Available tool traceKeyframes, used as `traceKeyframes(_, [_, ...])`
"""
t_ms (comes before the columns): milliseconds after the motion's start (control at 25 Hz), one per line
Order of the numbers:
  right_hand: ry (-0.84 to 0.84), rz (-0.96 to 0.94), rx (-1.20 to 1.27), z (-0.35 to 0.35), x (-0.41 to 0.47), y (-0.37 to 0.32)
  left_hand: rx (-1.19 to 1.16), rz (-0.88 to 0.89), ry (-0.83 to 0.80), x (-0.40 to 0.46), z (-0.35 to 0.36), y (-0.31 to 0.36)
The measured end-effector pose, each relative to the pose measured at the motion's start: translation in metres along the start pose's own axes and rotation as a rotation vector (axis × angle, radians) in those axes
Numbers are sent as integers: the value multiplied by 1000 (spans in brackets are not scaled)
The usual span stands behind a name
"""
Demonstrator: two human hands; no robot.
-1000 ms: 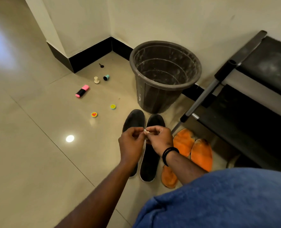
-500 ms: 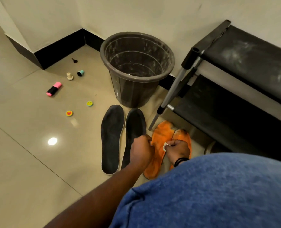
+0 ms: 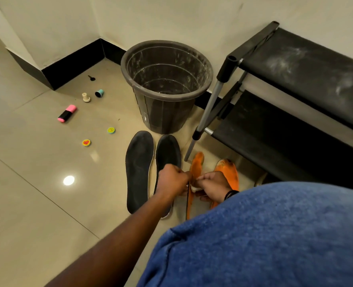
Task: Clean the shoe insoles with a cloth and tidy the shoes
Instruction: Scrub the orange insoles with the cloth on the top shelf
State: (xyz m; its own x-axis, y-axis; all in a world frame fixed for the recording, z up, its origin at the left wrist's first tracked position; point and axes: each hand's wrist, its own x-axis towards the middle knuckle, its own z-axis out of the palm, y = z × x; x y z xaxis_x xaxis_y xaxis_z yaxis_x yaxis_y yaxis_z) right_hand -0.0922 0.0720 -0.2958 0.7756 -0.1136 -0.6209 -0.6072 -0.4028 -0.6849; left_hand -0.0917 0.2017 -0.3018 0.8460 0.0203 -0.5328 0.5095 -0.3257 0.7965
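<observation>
**Orange insole coming up on edge between the hands**

Half a second ago both orange insoles were lying flat; now the left hand (image 3: 172, 180) is gripping the nearer orange insole (image 3: 195, 168) and tipping it up on its edge, so it is showing as a thin strip. The right hand (image 3: 211, 186) is pinching a small pale cloth (image 3: 196, 188) against it, fingers curled. A second ago the hands were working over the black pair, so the wiping is probably moving on to the orange pair.

The other orange insole (image 3: 230, 172) is lying flat at about 3 o'clock from the hands, partly under the right hand. The two black insoles (image 3: 139, 168) are lying side by side at 9 o'clock, the nearer one partly hidden by the left forearm.

A dark bucket (image 3: 165, 90) is standing at 12 o'clock, and a black shoe rack (image 3: 295, 79) at 2 o'clock, one leg coming down just beside the orange toes. A pink marker (image 3: 67, 113) and small caps (image 3: 86, 142) are lying scattered at 10 o'clock, well apart. No shoes are showing in view. The blue-clad knee (image 3: 264, 235) is hiding the insole heels.
</observation>
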Motion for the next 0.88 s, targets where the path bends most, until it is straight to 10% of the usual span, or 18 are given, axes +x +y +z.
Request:
traceKeyframes(440, [-492,-430,-14,-15,-111,-166,200,240,116,-98,-178,121])
traceKeyframes(680, [-360,-693,-37,-88,-185,-246,72,628,353,-174,-188,222])
traceKeyframes(880, [39,-865,-253,-195,-241,-263,-133,799,207,-189,-123,305])
